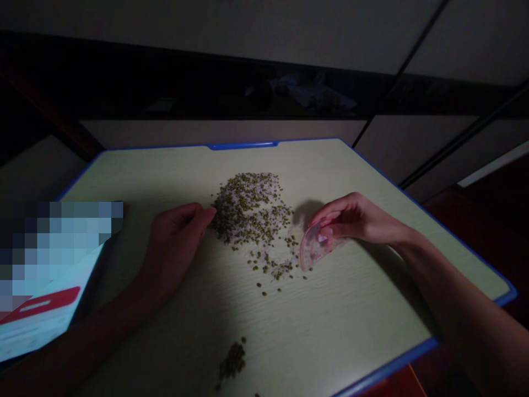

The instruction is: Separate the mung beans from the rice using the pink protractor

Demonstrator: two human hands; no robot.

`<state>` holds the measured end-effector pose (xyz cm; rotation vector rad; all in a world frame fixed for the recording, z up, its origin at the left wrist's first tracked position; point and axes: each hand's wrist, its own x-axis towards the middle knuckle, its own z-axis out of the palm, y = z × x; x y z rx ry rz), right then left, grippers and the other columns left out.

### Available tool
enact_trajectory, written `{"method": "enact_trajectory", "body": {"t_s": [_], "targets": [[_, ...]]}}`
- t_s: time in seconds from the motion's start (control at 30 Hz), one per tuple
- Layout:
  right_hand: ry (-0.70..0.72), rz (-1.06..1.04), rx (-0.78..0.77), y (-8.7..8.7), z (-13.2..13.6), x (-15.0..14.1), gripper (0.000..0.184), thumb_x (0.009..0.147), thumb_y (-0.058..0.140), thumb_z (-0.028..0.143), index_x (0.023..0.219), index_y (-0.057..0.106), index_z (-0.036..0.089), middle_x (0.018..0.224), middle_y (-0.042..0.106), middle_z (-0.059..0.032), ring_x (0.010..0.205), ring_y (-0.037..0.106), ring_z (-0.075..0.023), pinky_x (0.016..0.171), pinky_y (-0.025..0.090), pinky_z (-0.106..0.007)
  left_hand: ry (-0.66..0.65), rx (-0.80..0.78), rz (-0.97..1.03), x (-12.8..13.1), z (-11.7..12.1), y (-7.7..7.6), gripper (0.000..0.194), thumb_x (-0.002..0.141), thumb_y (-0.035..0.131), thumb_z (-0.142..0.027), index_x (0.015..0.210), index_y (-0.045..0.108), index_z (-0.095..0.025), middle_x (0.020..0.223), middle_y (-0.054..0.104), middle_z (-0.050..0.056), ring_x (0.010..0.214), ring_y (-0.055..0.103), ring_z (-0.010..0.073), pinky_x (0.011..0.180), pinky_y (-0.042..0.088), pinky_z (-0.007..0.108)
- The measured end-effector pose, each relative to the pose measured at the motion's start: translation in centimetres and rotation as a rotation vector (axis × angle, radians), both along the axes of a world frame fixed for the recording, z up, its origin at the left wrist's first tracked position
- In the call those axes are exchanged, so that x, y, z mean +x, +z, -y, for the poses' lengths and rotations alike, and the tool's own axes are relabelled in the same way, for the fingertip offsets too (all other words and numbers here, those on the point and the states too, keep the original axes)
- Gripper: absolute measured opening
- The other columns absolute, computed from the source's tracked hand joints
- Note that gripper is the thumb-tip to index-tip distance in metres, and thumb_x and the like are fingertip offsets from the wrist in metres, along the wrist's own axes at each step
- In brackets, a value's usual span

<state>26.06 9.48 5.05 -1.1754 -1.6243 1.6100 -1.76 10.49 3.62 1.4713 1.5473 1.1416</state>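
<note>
A pile of green beans, which look like mung beans, mixed with white grains like rice (pixel 252 209) lies spread on the pale wooden table (pixel 165 171). My left hand (pixel 176 240) is closed at the pile's left edge, thumb and forefinger pressed together; whatever they may hold is hidden. To the right of the pile, my right hand (pixel 347 220) pinches a clear, pinkish protractor (pixel 312 251). Its curved edge is tilted down beside the loose beans (pixel 281 270). A small separate heap of beans (pixel 235 358) sits near the front of the table.
At the left stands a lit screen (pixel 53 309), partly blurred out, with its edge near my left forearm. Blue trim (pixel 243 145) runs round the table's edge. Behind the table rises a cabinet front (pixel 223 132) with a dark glossy band.
</note>
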Motion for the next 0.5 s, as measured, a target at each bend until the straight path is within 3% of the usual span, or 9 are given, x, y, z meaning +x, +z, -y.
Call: {"method": "enact_trajectory", "body": {"t_s": [0.2, 0.37, 0.5], "targets": [[-0.055, -0.033, 0.021, -0.5, 1.8, -0.4, 0.017, 0.068, 0.067, 0.009, 0.084, 0.072, 0.016, 0.066, 0.069, -0.0010, 0.052, 0.062, -0.0098, 0.052, 0.054, -0.021, -0.017, 0.023, 0.004, 0.1, 0.0, 0.1, 0.033, 0.069, 0.053, -0.029, 0.042, 0.036, -0.018, 0.037, 0.029, -0.008, 0.037, 0.025, 0.0052, 0.040, 0.019, 0.023], [-0.231, -0.099, 0.013, -0.8, 4.5, -0.5, 0.018, 0.069, 0.067, 0.010, 0.083, 0.073, 0.020, 0.065, 0.070, -0.0007, 0.056, 0.064, -0.0111, 0.054, 0.055, -0.021, -0.033, 0.047, 0.001, 0.2, 0.1, 0.2, 0.035, 0.069, 0.053, -0.029, 0.043, 0.033, -0.018, 0.038, 0.028, -0.008, 0.038, 0.025, 0.0053, 0.041, 0.019, 0.023], [-0.383, -0.002, 0.098, -0.8, 6.8, -1.7, 0.017, 0.069, 0.068, 0.013, 0.084, 0.073, 0.019, 0.064, 0.070, -0.0010, 0.052, 0.062, -0.0082, 0.048, 0.050, -0.015, -0.033, 0.031, 0.014, 0.3, 0.1, 0.2, 0.034, 0.070, 0.053, -0.029, 0.043, 0.034, -0.018, 0.038, 0.029, -0.008, 0.039, 0.026, 0.0052, 0.042, 0.019, 0.024]]}}
